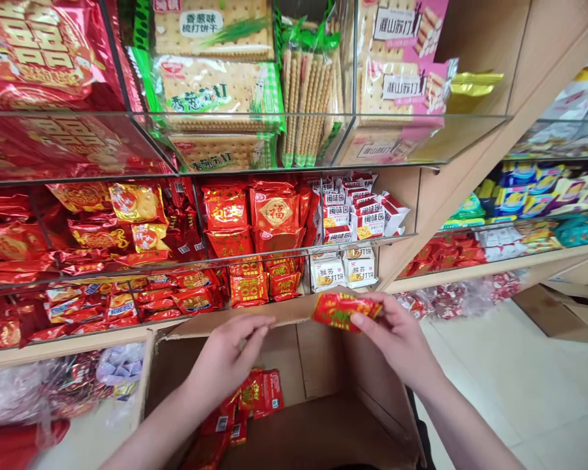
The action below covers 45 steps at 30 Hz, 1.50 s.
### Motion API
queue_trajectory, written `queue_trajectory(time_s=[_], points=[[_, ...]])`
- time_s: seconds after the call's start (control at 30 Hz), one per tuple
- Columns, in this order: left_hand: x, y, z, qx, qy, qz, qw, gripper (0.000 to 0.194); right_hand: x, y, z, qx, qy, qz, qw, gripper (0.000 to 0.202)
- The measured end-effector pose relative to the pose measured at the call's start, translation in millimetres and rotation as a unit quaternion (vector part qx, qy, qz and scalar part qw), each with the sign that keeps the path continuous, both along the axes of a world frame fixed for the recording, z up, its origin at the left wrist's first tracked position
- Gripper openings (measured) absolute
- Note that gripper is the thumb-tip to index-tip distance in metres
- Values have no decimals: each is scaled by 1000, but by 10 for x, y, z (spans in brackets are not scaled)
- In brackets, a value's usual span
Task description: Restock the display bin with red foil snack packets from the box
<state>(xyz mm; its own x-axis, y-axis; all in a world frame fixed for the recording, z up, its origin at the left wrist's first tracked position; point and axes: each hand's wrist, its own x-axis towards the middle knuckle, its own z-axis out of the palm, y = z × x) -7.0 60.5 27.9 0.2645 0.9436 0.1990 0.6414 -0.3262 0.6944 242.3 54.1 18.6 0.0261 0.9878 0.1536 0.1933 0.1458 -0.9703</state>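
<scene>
My right hand [396,329] holds a red snack packet [343,311] with gold and green print, thumb on its front, above the right part of an open cardboard box [323,418]. Over the box's left part is my left hand [232,352], its thumb and fingers brought together; whether anything small is between them is hidden. Several red packets [262,393] lie in the box below my left hand. Just behind the box, a low shelf compartment holds similar red packets [249,282], with white cracker packets [329,271] to their right.
Clear dividers and a shelf edge [284,258] cross in front of the goods. Large cracker packs [215,85] fill the upper shelf. Plastic bags [19,391] lie at the lower left. Another cardboard box [563,313] stands on the tiled floor at right.
</scene>
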Motion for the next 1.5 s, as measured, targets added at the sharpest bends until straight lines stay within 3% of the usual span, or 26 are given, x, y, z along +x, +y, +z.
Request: queue_trajectory(time_s=[0.1,0.2,0.3,0.4,0.6,0.9,1.17,1.33,1.5], points=[[51,473,-29,44,185,-59,980,30,-82,370,21,58,-97,14,994,19],[146,871,-161,31,249,-76,965,32,-248,709,-14,77,-225,25,971,13],[196,1111,-282,14,291,-75,954,33,-386,972,-75,56,-311,41,948,14],[195,1235,-336,-12,342,-54,938,26,-463,1174,-162,19,-334,63,940,14],[166,1296,-383,-40,394,-26,918,19,-590,1441,-343,-37,-370,106,922,20],[85,1280,-488,-26,380,30,924,20,-831,1596,-551,-77,-407,118,903,27],[81,1237,-456,-3,347,54,936,25,-770,1594,-597,-112,-361,140,915,28],[105,1206,-420,16,350,44,935,26,-836,1631,-615,-124,-348,121,921,29],[115,1213,-424,7,372,45,927,18,-877,1628,-606,-116,-367,91,919,43]])
